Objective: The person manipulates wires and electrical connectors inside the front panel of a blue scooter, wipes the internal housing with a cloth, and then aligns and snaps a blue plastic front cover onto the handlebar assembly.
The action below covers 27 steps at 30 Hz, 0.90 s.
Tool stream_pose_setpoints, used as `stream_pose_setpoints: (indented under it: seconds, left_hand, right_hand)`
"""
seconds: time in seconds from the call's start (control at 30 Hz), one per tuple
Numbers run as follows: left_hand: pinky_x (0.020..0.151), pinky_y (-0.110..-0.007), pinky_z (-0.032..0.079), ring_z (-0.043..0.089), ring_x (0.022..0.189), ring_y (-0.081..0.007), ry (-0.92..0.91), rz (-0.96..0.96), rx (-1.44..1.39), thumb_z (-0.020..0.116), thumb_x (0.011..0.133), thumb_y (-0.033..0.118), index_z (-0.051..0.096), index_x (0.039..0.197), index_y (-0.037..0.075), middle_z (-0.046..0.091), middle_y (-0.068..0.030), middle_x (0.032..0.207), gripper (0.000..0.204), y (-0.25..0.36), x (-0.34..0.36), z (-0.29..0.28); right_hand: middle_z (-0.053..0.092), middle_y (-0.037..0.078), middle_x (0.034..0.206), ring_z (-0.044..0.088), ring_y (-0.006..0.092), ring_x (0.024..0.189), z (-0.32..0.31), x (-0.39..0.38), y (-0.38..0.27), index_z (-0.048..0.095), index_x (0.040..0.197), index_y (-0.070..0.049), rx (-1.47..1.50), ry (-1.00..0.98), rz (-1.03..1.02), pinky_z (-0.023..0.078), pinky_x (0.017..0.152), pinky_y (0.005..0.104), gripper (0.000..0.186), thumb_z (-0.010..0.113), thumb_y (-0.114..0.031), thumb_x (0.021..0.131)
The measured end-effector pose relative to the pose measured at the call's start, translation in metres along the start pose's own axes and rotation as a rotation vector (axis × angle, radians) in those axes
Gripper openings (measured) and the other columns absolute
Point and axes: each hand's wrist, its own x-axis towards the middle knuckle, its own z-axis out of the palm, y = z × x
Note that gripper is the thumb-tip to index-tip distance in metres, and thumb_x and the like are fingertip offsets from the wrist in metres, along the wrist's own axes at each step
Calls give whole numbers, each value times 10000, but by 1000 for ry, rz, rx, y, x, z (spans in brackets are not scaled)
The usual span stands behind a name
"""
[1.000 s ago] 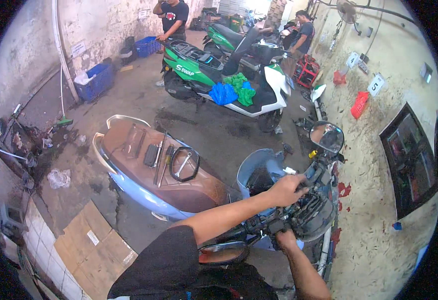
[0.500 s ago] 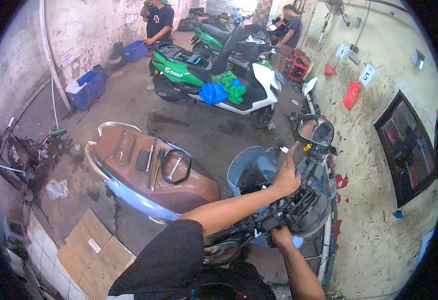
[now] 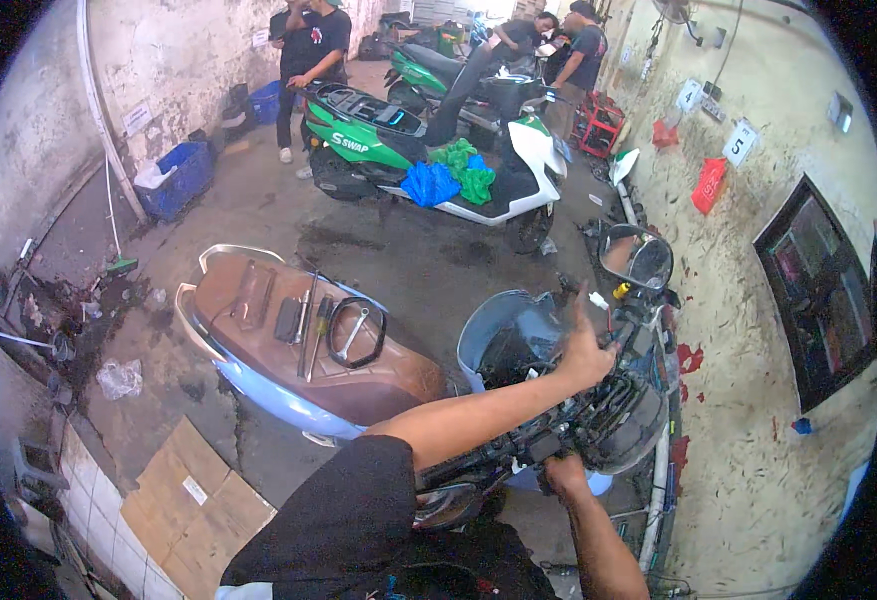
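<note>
A scooter's stripped front end (image 3: 598, 405), with exposed black wiring, lies under both my hands. My left hand (image 3: 586, 355) reaches across to its far side, index finger stretched out beside a white connector (image 3: 598, 299); the other fingers are partly hidden. Just past that fingertip are a yellow part (image 3: 621, 290) and a round-cornered mirror (image 3: 636, 258). My right hand (image 3: 564, 474) is closed at the near side of the handlebar area, below a clear, rounded cover (image 3: 638, 430). What its fingers hold is hidden. A blue body panel (image 3: 488, 335) curves beside my left forearm.
A brown scooter seat (image 3: 398, 375) bears a loose mirror (image 3: 357, 333), a wrench (image 3: 355, 333) and a screwdriver (image 3: 318, 335). Cardboard (image 3: 193, 505) lies at the lower left. Beyond stands a green-and-white scooter (image 3: 368, 140), with several people around. A wall (image 3: 728, 330) rises at right.
My left hand has shifted slightly, index finger still extended; the right hand keeps its hold. In the background, one person now leans over a far scooter and another shows at the left.
</note>
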Motion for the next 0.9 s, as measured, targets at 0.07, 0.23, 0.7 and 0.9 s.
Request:
stream_pose_setpoints:
  seconds: [0.07,0.23,0.7,0.9]
  left_hand:
    - [969,-381,388,484,1155,-334,-18,7,36,624,747,-38,-103,1427,97,364,-254,1327,1004,-3,0,5]
    - [886,-341,475,584,1054,-244,-26,-59,48,607,770,-69,-131,1416,73,456,-200,1268,991,-24,4,5]
    - [865,-343,468,565,1021,-240,29,-120,203,733,734,101,284,1299,-10,569,-122,1098,730,-25,14,2]
    - [779,-384,497,607,887,-271,-79,-533,257,830,628,252,433,1186,1,613,-146,1012,729,29,18,-4]
  right_hand:
    - [631,108,1011,585,225,891,-4,1,-4,563,1150,-22,-40,38,-33,459,810,357,358,529,-81,798]
    - [602,174,1110,603,268,927,-14,-24,-60,550,1162,-1,150,-46,192,469,806,370,390,521,-81,781]
    - [627,212,1047,606,297,975,5,7,5,530,1153,20,30,4,-58,469,816,387,400,552,-144,788]
    - [618,275,982,611,412,906,-7,-14,-20,611,967,33,-139,-66,107,490,783,461,370,535,-302,830]
